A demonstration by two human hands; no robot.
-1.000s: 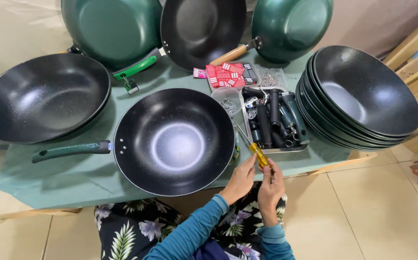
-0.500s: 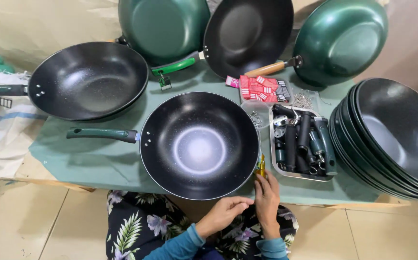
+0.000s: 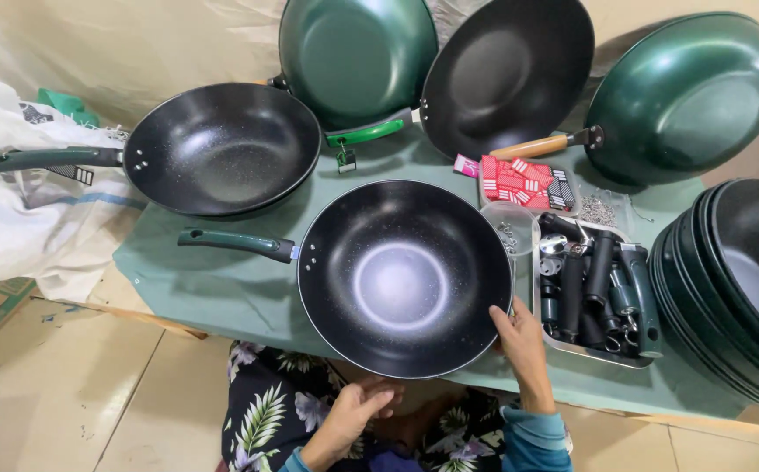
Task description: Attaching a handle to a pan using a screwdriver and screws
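The right hand (image 3: pixel 524 345) grips the near right rim of the black non-stick wok with a green handle (image 3: pixel 404 278), which sits at the near edge of the green-covered table (image 3: pixel 213 293). The left hand (image 3: pixel 351 418) hangs loosely curled and empty below that edge. This looks like handle assembly; the pan appears ready for lifting or turning.

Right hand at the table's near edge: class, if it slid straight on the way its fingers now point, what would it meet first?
The right hand points up and left; its fingertips already seem to touch the rim of the black round non-stick wok with the green handle, so that wok comes first, though depth is unclear.
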